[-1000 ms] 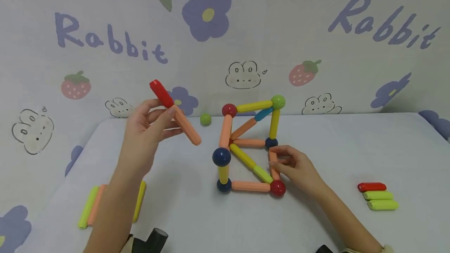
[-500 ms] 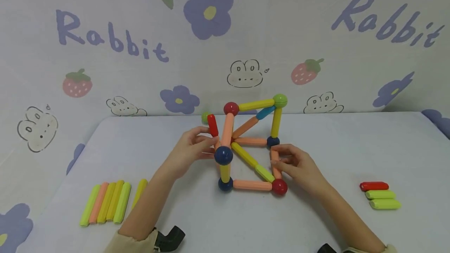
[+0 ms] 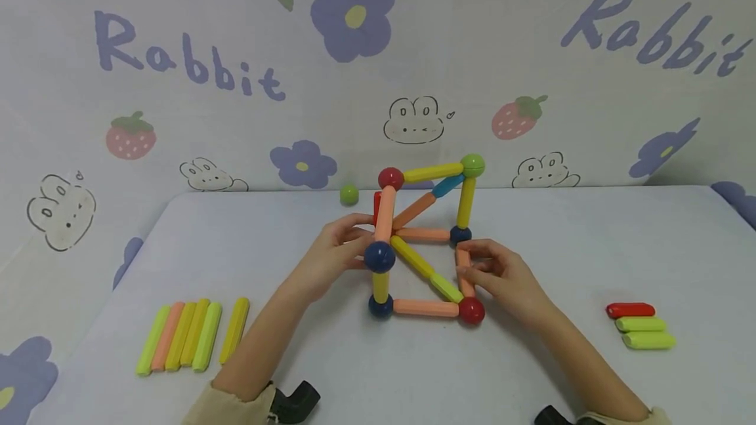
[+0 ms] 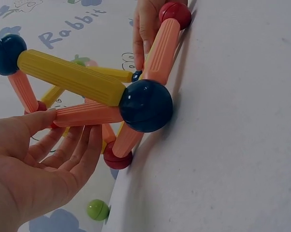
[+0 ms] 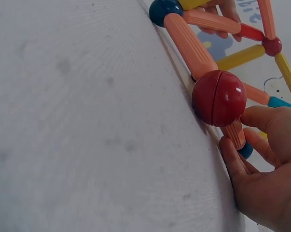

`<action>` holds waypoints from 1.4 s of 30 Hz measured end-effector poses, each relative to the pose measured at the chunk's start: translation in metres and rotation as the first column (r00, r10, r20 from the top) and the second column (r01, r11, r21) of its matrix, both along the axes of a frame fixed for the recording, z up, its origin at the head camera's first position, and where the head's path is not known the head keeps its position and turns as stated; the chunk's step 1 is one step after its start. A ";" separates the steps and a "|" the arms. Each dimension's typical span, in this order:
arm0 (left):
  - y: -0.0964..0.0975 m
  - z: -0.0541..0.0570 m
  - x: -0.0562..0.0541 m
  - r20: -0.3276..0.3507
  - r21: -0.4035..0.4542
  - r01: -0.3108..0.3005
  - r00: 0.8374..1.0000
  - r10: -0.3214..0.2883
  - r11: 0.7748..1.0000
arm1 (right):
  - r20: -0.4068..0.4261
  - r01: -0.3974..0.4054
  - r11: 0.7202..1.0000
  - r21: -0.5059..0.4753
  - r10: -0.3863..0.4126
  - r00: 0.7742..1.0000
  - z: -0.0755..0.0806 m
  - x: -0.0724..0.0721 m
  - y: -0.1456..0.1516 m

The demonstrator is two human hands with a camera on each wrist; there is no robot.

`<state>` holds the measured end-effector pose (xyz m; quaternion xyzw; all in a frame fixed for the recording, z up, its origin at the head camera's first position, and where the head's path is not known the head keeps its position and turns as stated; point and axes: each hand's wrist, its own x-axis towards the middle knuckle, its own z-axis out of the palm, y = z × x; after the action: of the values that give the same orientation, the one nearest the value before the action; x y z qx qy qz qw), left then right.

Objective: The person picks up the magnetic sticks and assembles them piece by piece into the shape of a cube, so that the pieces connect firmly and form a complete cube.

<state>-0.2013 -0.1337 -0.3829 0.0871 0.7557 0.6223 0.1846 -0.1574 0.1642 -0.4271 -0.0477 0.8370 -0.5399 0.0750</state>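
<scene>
A frame of magnetic sticks and balls (image 3: 426, 308) stands mid-table, with dark blue, red and green balls at its corners. My left hand (image 3: 331, 258), at its left side, pinches an orange stick (image 4: 87, 114) joined end to end with a red stick (image 5: 252, 32). In the right wrist view this pair slants from the lower dark blue ball (image 5: 165, 11) up to the upper red ball (image 5: 271, 46). My right hand (image 3: 508, 281) pinches the orange base stick (image 3: 465, 273) between the front red ball (image 3: 471, 311) and the rear dark blue ball (image 3: 461, 235). The left fingertips are partly hidden in the head view.
Several yellow, lime and orange sticks (image 3: 188, 336) lie in a row at the left, with one yellow stick (image 3: 235, 330) apart. A red stick (image 3: 630, 310) and two lime sticks (image 3: 648, 340) lie at the right. Behind the frame sits a loose green ball (image 3: 349, 194).
My left hand has brought the red-and-orange stick pair down and rightward from the air to the frame's left side. My right hand keeps its pinch on the base stick.
</scene>
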 end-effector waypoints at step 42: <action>-0.009 -0.012 0.000 0.068 -0.042 0.282 0.958 -0.278 0.959 | -0.007 -0.038 0.999 -0.033 0.038 0.999 0.000 0.000 0.002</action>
<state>-0.2016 -0.1427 -0.3950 0.1694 0.7454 0.5727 0.2960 -0.1576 0.1663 -0.4272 -0.0665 0.8272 -0.5519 0.0816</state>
